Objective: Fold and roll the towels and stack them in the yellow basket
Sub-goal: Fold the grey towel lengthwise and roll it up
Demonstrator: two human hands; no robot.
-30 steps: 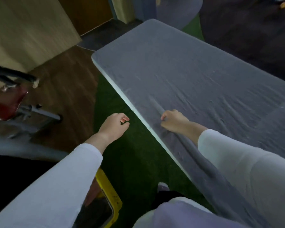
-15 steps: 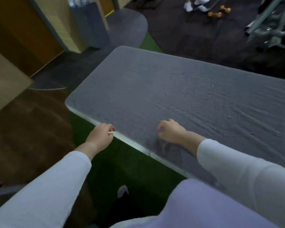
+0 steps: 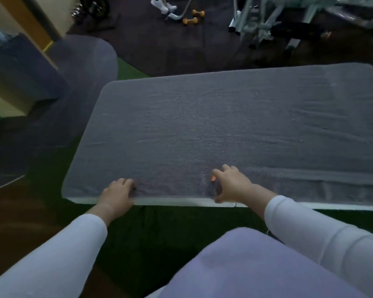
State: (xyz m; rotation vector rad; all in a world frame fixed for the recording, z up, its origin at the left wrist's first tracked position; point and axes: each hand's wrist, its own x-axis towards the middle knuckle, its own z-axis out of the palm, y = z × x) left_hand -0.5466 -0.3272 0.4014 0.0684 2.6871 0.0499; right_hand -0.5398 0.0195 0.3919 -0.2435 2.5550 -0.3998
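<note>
A large grey towel point(image 3: 224, 125) lies spread flat over a white table point(image 3: 172, 201) and covers nearly all of its top. My left hand point(image 3: 117, 195) sits on the towel's near edge towards the left corner, fingers curled over the cloth, thumb hidden. About a forearm's length to the right, my right hand point(image 3: 232, 183) arches over the same edge, fingertips on the towel and thumb down at the table's rim, pinching the cloth. The yellow basket is out of view.
Green carpet point(image 3: 151, 224) lies under the table's near side, between it and my lap. Beyond the far edge are orange dumbbells point(image 3: 192, 17), white shoes point(image 3: 162, 6) and a metal exercise frame point(image 3: 265, 20). A grey rug point(image 3: 82, 61) lies at the left.
The view has swung round to face the table squarely. My left hand came up from beside the table onto the towel's near edge. My right hand stayed on the towel.
</note>
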